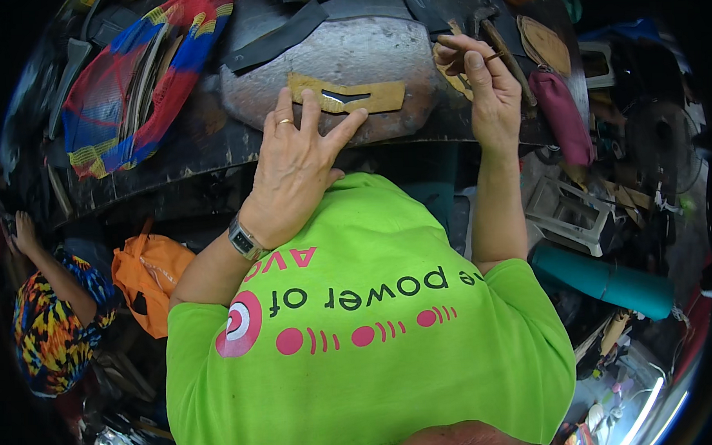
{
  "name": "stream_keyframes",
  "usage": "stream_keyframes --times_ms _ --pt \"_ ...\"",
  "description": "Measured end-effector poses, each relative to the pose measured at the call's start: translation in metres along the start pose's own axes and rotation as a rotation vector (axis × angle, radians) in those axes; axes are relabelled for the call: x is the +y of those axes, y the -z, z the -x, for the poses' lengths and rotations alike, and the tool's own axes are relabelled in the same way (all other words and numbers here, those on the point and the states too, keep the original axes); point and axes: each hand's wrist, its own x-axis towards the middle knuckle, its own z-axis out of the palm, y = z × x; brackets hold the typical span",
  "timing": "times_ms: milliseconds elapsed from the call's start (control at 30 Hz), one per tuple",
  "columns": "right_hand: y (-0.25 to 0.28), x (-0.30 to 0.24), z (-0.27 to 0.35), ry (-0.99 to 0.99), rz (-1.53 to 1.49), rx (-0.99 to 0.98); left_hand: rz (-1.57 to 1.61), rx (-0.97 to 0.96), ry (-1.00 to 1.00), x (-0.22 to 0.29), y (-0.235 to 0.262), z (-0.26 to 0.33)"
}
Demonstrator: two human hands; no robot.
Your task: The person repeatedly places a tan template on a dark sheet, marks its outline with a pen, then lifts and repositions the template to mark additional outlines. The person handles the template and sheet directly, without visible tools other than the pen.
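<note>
Bright green cloth of the person's shirt (369, 379) is nearest to the camera, on the near side of the grey slab (365, 46), which lies on a dark surface (204, 153). Farthest to the left of the slab, another person's arm (64, 287) comes out of multicoloured clothing (54, 331). Left of the slab is also a net bag (93, 102) in red, blue and yellow, with flat pieces inside; an orange bag (142, 269) is to the near left of the slab. A dark strip (279, 38) lies aslant over the slab's far left part. On the middle of the slab lies flat the tan piece (387, 97), which has a narrow opening. The left hand (291, 154), with a ring and a wristwatch (244, 238), rests upon it; the fingers are spread, they touch the piece and grip nothing. By the slab's right edge, the right hand (489, 92) is raised, with its fingers bent and closed on a thin dark tool (494, 56), mostly hidden, so I cannot tell its kind. Farther to the right of the slab come a hammer (510, 64), a brown rounded piece (544, 45), a maroon pouch (562, 117) and, nearer, a teal roll (601, 281).
</note>
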Motion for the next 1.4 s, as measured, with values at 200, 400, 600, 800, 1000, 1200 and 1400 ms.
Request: stream_keyframes --times_ms 200,400,600,800,1000,1200,1400 --pt "-0.021 0.002 0.009 -0.063 0.069 -0.027 -0.01 0.013 -0.008 -0.003 -0.002 0.003" --pt "-0.016 -0.003 0.013 -0.032 0.531 -0.3 0.006 0.007 0.001 -0.003 -0.005 0.004" --pt "-0.025 -0.001 0.014 -0.046 0.605 -0.333 0.014 0.067 0.01 -0.001 -0.016 0.008" --pt "-0.027 -0.003 0.013 -0.01 0.642 -0.379 0.001 0.075 0.01 -0.001 -0.018 0.008" --pt "-0.026 -0.002 0.014 -0.023 0.644 -0.379 -0.017 0.028 0.009 -0.002 -0.014 0.004" --pt "-0.025 -0.001 0.017 -0.009 0.665 -0.369 -0.012 0.052 0.014 0.0 -0.011 0.002" --pt "-0.024 0.001 0.018 0.02 0.694 -0.361 0.017 0.0 0.048 0.003 -0.01 0.003"
